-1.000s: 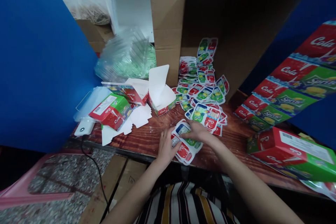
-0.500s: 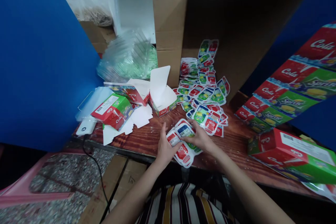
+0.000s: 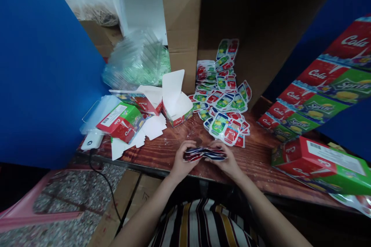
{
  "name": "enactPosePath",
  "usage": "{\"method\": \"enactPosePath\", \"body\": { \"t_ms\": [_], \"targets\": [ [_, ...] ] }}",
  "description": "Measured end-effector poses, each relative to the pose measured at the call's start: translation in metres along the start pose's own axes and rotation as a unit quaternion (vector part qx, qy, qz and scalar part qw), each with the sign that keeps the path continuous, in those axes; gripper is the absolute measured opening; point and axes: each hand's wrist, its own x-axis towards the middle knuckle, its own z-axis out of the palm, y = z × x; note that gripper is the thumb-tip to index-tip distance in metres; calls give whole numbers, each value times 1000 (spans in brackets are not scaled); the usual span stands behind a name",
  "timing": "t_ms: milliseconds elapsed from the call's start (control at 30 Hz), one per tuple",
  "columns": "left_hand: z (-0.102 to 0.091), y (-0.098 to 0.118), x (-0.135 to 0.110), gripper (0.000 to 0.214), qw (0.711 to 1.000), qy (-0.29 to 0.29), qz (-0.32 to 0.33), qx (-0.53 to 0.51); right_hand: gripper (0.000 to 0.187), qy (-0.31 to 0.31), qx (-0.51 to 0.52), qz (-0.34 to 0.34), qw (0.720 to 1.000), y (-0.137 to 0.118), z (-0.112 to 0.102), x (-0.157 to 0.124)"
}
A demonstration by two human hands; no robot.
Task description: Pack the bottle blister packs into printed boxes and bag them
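Between my two hands, above the table's front edge, a stack of printed packets (image 3: 205, 154) stands edge-up, its layers slightly bowed. My left hand (image 3: 183, 162) is closed around the left end, and my right hand (image 3: 227, 161) grips the right end. Just beyond my hands lies a loose pile of red and green packets (image 3: 224, 127) shaped like paired jars, marked Cola and Sprite. An opened small box (image 3: 176, 110) with a raised white flap sits left of that pile.
A large cardboard box (image 3: 185, 27) opens behind the pile. Closed Cola-Sprite boxes are stacked at right (image 3: 301, 104), with another box (image 3: 319, 166) before them. At left are a red-green box (image 3: 121, 121), a white device (image 3: 92, 140) with a cable, and clear plastic bags (image 3: 136, 60).
The packets lay flat and spread between my hands; now both hands have squeezed them together and turned them up on edge. The view has shifted slightly.
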Motion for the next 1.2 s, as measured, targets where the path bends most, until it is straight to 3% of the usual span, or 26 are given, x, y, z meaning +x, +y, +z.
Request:
{"method": "enactPosePath", "body": {
  "t_ms": [133, 267, 467, 567, 700, 800, 900, 967, 1033, 1133, 1200],
  "targets": [
    [3, -2, -1, 31, 998, -27, -44, -22, 39, 6, 6, 16, 1000, -1, 0, -2],
    [4, -4, -1, 32, 997, -30, -47, -47, 38, 10, 18, 16, 1000, -1, 0, -1],
    [5, -7, -2, 34, 997, -19, -51, -60, 39, 16, 17, 17, 1000, 2, 1, -1],
    [6, -3, -1, 32, 996, 1, -67, -51, 40, 12, 31, 53, 998, 3, 6, -5],
    [0, 6, 3, 31, 981, 46, -175, -73, 52, -41, 45, 96, 993, -3, 0, -2],
    [-12, 8, 9, 35, 941, 104, -300, -116, 43, 31, -63, 84, 994, -9, -23, 18],
    [-25, 5, 15, 36, 874, 152, -421, -192, 54, 121, -261, 90, 954, -7, -45, 45],
    [-31, 1, 17, 33, 835, 171, -475, -221, 82, 86, -372, 110, 918, -1, -47, 58],
    [-34, -3, 17, 32, 820, 179, -492, -232, 98, 29, -449, 125, 884, 8, -41, 62],
    [-35, -6, 15, 35, 822, 176, -484, -243, 70, -7, -514, 116, 850, 17, -32, 53],
    [-34, -8, 13, 37, 827, 170, -478, -244, 50, 18, -517, 99, 850, 17, -34, 46]
  ]
}}
